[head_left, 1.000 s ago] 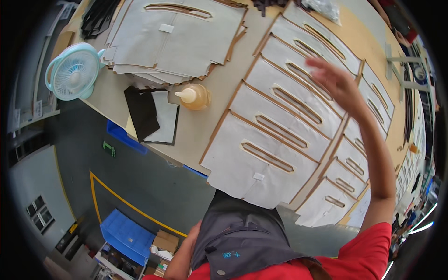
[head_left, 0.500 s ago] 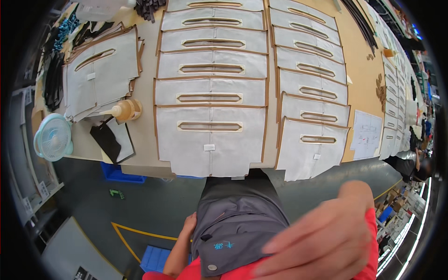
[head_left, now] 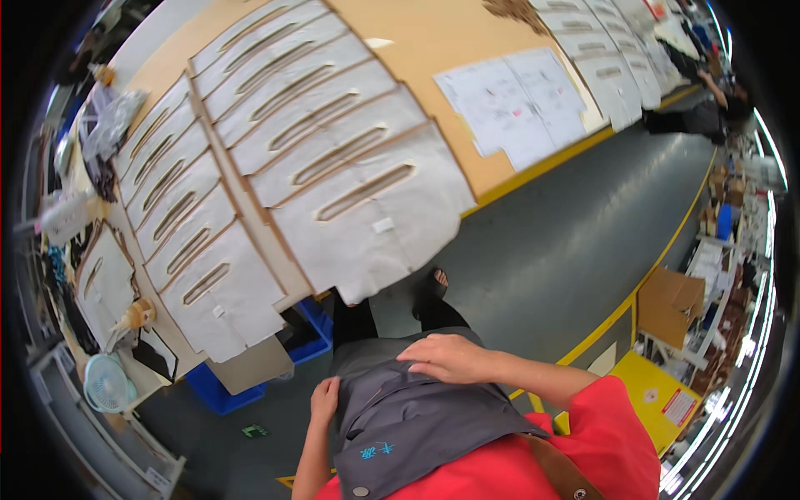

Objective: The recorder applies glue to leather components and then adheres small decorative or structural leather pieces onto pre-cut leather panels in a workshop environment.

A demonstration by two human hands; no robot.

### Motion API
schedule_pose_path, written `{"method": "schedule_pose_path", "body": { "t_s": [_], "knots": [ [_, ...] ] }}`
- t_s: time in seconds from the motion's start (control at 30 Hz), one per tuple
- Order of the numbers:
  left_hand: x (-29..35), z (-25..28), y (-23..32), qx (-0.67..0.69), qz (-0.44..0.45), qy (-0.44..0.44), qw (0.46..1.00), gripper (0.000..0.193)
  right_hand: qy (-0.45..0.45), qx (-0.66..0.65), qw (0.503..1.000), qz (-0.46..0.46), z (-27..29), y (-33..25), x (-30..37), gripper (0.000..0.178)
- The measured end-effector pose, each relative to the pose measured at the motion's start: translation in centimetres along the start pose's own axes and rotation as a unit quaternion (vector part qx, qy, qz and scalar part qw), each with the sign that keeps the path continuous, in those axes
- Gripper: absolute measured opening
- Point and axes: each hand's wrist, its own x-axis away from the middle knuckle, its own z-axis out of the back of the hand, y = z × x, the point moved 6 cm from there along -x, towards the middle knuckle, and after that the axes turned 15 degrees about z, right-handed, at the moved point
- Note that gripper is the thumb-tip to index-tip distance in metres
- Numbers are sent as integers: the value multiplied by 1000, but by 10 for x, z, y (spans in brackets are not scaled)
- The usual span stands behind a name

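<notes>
Long tan table [head_left: 433, 37] runs along one side of the walkway. On it, two rows of overlapping pale slotted panels [head_left: 408, 223], brown-edged, the front ones jutting past the near edge. Dark grey apron [head_left: 417, 408] over a red shirt, its wearer standing close by those panels. White drawing sheet [head_left: 512, 104] flat beside the rows. Pale blue fan [head_left: 108, 383] at the far left corner. Right hand [head_left: 450, 358] at the apron's front, fingers bent; left hand [head_left: 325, 400] by its left edge. Whether either pinches cloth, I can't tell.
</notes>
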Motion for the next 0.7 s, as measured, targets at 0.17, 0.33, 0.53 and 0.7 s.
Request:
{"method": "schedule_pose_path", "body": {
  "t_s": [0.17, 0.33, 0.53, 0.7],
  "knots": [
    [7, -45, 178, 181, 87, -132, 971, 32, 87, 1, 987, -136, 34, 91, 107, 28],
    [37, -102, 234, 184, 76, -254, 946, 29, 288, -108, 933, -188, 76, 210, 173, 30],
    [51, -66, 188, 148, 182, -170, 957, 29, 412, -157, 879, -179, 130, 305, 144, 39],
    [49, -59, 144, 187, 321, -127, 920, 30, 546, -358, 733, -190, 156, 389, 77, 43]
  ]
}}
